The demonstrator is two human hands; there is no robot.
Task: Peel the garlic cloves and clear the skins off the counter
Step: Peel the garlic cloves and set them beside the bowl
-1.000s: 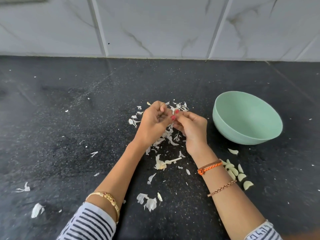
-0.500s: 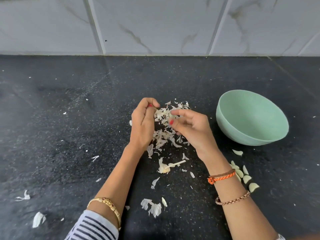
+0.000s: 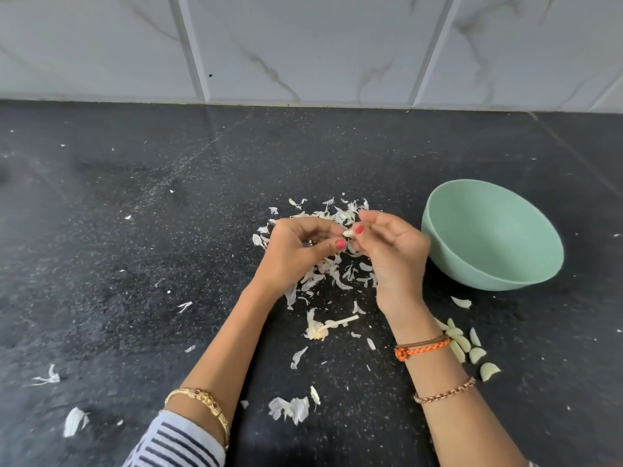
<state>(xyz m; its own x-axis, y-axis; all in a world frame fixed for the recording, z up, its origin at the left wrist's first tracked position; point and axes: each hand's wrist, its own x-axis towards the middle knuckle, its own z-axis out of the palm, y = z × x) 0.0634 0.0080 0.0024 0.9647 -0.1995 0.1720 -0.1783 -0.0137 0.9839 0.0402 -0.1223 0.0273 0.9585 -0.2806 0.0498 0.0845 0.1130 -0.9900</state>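
Both hands are raised just above the black counter [image 3: 141, 251], meeting over a heap of papery garlic skins [image 3: 332, 267]. The right hand [image 3: 392, 251] pinches a small pale garlic clove [image 3: 349, 233] between thumb and forefinger, the remaining fingers loosely curled toward the palm. The left hand [image 3: 296, 254] has its fingers bent inward, their tips reaching to the clove, the thumb pointing at it from below; whether the thumb touches the clove cannot be told. Loose skins lie scattered under and in front of the hands, and a stem with skin attached [image 3: 325, 326] lies nearer the person. A tilted green bowl [image 3: 490, 237] stands just right of the right hand. Peeled cloves [image 3: 472, 348] lie in a small cluster on the counter beside the right wrist, in front of the bowl.
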